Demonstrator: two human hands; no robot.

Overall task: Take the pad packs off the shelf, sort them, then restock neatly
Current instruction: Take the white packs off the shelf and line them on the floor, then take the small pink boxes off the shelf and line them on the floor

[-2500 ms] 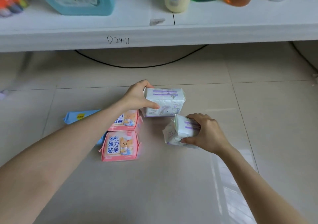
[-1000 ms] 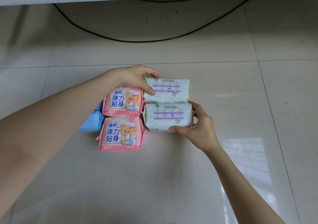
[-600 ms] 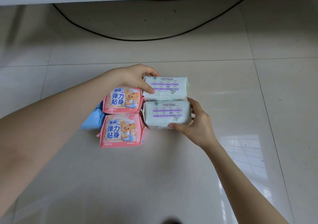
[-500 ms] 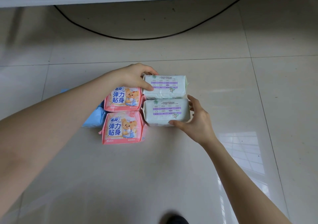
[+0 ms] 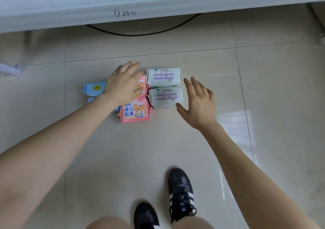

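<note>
Pad packs (image 5: 166,96) sit grouped on the glossy tiled floor (image 5: 175,149) below the shelf (image 5: 88,12). The white pair (image 5: 163,77) is just inside the right hand (image 5: 198,102). The pink pair (image 5: 134,110) lies under and just nearer than the left hand (image 5: 123,83), with the blue packs (image 5: 94,88) outside its wrist. Both hands are spread flat and hold nothing. The wrappers look soft, pillowy and slick, so I reckon a hasty grab could skid one across the tile and muddle the sorted rows.

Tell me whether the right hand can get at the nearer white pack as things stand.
Probably yes. The right hand hangs open just right of the nearer white pack, with nothing lying between them; the pack's top and right side are uncovered.
</note>
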